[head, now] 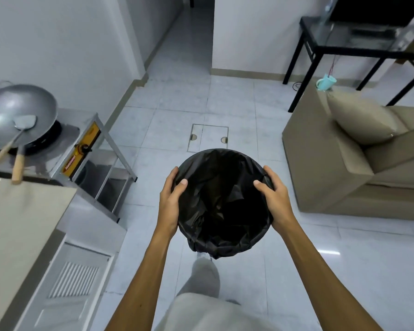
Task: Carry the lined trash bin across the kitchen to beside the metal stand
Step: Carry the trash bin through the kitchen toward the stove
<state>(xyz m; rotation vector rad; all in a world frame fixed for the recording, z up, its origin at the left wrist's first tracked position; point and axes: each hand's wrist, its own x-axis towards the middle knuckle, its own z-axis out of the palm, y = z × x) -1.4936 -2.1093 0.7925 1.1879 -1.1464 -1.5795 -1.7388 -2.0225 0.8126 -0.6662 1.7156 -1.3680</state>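
The trash bin (225, 201), lined with a black plastic bag, is held up off the white tiled floor in the centre of the view. My left hand (171, 199) grips its left rim, thumb inside the bag. On the right rim my right hand (274, 199) grips the same way. The bin's body is hidden under the bag. The metal stand (110, 168), with a stove and a large steel wok (17, 113) on top, stands to the left against the wall, about a step away from the bin.
A beige sofa (344, 168) with a cushion fills the right side. Behind it stands a black glass-topped table (359, 41). A steel cabinet with a vent (65, 271) lies at lower left. A floor hatch (208, 139) sits ahead, and a corridor opens beyond.
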